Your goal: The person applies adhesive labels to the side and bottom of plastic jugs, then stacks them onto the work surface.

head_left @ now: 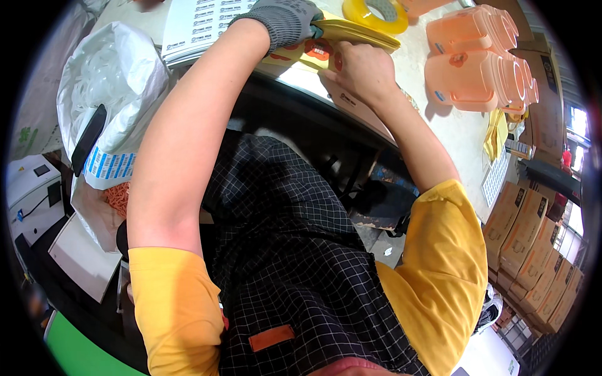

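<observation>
My left hand [285,20], in a grey knit glove with dark green fingertips, is closed on the left part of a bundle of yellow sticker sheets [360,32] at the table's front edge. Red oval stickers [318,49] show on the sheet below the bent-up yellow layers. My bare right hand [365,70] has its fingers curled against the sheets from the right, beside a red sticker; the fingertips are partly hidden. A roll of yellow tape [376,14] lies just beyond the bundle. Salmon-pink translucent plastic jars [467,81] lie on their sides at the right.
Printed white label sheets [194,28] are stacked on the table's left. A white sack [113,75] of clear plastic pieces stands left of my arm. Yellow strips [495,135] hang by the table's right edge. Cardboard boxes [527,244] are stacked at far right.
</observation>
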A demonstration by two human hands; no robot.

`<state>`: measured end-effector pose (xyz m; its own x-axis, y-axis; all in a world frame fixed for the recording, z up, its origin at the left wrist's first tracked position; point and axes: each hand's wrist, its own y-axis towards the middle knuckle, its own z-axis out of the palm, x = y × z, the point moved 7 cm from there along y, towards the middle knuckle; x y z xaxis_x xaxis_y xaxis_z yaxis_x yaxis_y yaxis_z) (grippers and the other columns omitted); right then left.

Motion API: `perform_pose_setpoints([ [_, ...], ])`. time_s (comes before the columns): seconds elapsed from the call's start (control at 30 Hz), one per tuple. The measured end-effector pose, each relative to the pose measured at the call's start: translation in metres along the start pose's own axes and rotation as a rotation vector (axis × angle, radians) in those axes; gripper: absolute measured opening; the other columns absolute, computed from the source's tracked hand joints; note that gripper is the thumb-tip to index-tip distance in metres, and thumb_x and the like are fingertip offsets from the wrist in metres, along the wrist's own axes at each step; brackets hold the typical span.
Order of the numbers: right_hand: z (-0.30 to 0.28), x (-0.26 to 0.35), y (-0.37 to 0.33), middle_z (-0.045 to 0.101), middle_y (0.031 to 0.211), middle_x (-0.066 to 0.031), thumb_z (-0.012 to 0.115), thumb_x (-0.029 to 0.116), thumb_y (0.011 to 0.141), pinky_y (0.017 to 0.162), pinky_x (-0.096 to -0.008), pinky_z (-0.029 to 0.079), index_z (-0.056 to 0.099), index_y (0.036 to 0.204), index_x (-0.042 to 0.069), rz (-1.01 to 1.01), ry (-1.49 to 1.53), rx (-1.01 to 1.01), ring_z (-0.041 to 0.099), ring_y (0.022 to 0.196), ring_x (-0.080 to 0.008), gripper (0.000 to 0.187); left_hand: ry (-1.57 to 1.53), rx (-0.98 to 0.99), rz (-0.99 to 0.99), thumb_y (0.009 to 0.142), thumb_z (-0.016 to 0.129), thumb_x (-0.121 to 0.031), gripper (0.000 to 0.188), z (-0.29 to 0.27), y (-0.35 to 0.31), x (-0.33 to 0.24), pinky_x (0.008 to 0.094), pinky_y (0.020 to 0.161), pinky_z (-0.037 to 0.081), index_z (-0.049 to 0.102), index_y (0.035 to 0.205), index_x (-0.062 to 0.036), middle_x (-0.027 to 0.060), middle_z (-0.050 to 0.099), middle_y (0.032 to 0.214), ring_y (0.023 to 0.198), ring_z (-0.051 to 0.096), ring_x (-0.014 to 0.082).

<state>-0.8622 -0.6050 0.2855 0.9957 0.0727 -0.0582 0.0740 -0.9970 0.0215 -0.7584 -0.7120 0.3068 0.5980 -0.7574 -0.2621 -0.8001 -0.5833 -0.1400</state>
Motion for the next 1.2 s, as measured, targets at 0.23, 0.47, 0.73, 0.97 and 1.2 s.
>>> perform_pose_setpoints([
  [0.23,-0.005,0.010,0.003,0.077,0.085,-0.0146,0.076,0.038,0.086,0.071,-0.0419,0.063,0.074,0.100,0.005,-0.034,0.030,-0.126,0.077,0.079,-0.0310,0.035,-0.031,-0.020,0.011,0.094,0.062,-0.037,0.040,-0.001,-0.002,-0.001,0.0453,0.105,0.051,0.076,0.123,-0.0138,0.0181,0.076,0.121,0.118,0.071,0.0326],
  [0.47,-0.004,0.017,0.008,0.076,0.084,-0.0147,0.075,0.030,0.087,0.069,-0.0428,0.062,0.074,0.096,0.005,-0.085,0.083,-0.229,0.076,0.077,-0.0320,0.026,-0.030,-0.001,-0.008,0.092,0.063,-0.037,0.040,-0.005,-0.004,-0.005,0.0457,0.104,0.052,0.077,0.121,-0.0147,0.0176,0.076,0.120,0.116,0.072,0.0330],
  [0.73,-0.003,0.029,0.017,0.076,0.088,-0.0156,0.073,0.032,0.090,0.075,-0.0439,0.062,0.076,0.104,0.005,-0.083,0.073,-0.128,0.076,0.081,-0.0341,0.030,-0.019,-0.009,-0.005,0.090,0.064,-0.029,0.037,0.002,0.002,0.000,0.0447,0.104,0.053,0.077,0.121,-0.0156,0.0177,0.077,0.119,0.117,0.072,0.0322],
  [0.97,-0.006,0.033,0.015,0.076,0.086,-0.0142,0.076,0.028,0.082,0.070,-0.0426,0.064,0.074,0.092,0.005,-0.100,0.101,-0.167,0.077,0.078,-0.0319,0.026,0.006,0.017,0.000,0.089,0.063,-0.025,0.039,-0.003,-0.004,-0.007,0.0442,0.106,0.052,0.076,0.124,-0.0143,0.0185,0.076,0.122,0.119,0.071,0.0322],
  [1.2,-0.004,0.040,0.011,0.076,0.086,-0.0127,0.076,0.028,0.080,0.071,-0.0420,0.064,0.075,0.090,0.005,-0.148,0.100,-0.220,0.077,0.078,-0.0310,0.025,0.010,-0.003,-0.006,0.091,0.060,-0.027,0.040,0.000,-0.003,-0.004,0.0443,0.108,0.051,0.076,0.126,-0.0144,0.0185,0.075,0.126,0.122,0.070,0.0319],
])
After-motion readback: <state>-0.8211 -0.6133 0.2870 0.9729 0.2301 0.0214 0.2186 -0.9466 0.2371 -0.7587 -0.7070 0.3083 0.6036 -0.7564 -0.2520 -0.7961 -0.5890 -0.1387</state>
